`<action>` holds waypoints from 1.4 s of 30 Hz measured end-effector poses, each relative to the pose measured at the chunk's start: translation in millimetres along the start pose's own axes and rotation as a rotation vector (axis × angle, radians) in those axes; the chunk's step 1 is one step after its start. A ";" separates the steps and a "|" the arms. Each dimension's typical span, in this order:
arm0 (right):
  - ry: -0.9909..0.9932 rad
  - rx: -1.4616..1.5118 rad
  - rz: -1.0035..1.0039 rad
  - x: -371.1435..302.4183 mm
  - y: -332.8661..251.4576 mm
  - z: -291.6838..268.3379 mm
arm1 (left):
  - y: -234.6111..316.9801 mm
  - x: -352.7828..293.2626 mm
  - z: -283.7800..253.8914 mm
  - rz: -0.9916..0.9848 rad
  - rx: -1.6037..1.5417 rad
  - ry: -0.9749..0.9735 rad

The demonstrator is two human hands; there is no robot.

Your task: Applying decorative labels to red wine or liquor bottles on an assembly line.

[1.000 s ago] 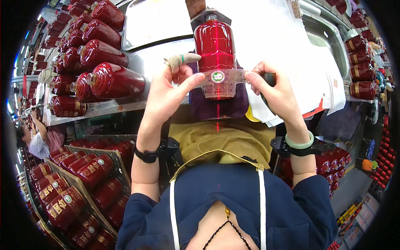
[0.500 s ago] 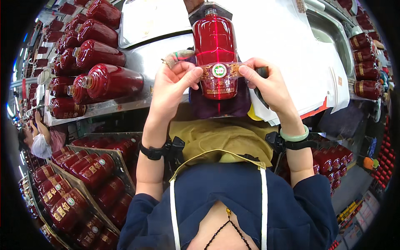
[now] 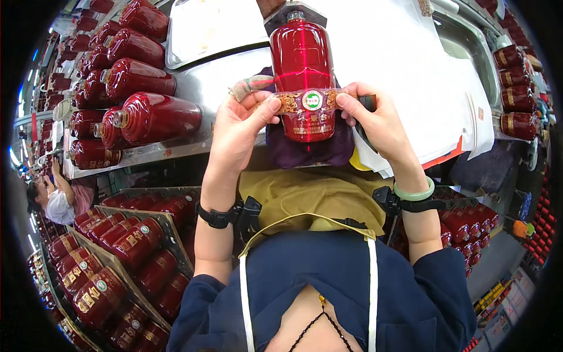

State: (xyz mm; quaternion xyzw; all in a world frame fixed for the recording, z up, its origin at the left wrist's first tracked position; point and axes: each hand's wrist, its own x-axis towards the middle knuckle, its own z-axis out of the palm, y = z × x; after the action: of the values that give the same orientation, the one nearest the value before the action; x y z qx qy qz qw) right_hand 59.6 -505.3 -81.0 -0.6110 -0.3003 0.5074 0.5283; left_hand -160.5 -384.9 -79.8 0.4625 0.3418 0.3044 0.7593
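- The red bottle lies on its side before the person, on a dark purple cloth, with its neck pointing away.
- The label strip is across its lower part; one second ago it looked greyish and sat nearer to the base, but now its gold ornament shows clearly.
- The left hand pinches the left end of this strip between thumb and fingers; the right hand pinches the right end.
- The bottle is glossy and round-shouldered; the strip is thin, partly transparent, with a round white-and-green emblem.
- A knitted finger cover, beige and matte, is on the left hand.
- Other glossy red bottles lie at the left.
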 end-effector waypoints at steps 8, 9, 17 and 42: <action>-0.008 -0.024 -0.011 0.6 -0.4 -1.1 | -1.4 1.2 -0.7 0.006 0.018 -0.011; -0.011 -0.012 -0.014 0.4 -0.6 -0.8 | -1.0 0.8 0.3 0.007 0.018 -0.013; -0.029 0.004 -0.024 1.2 1.0 -1.5 | 0.0 -0.5 2.0 0.001 0.034 0.020; -0.034 -0.034 -0.015 0.9 0.5 -2.8 | -0.9 0.0 0.6 -0.020 -0.042 -0.013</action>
State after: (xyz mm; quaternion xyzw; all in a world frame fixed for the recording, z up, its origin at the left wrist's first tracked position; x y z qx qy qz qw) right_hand 62.5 -505.6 -82.0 -0.6089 -0.3224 0.5086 0.5163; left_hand -159.9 -385.5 -80.5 0.4448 0.3350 0.3012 0.7741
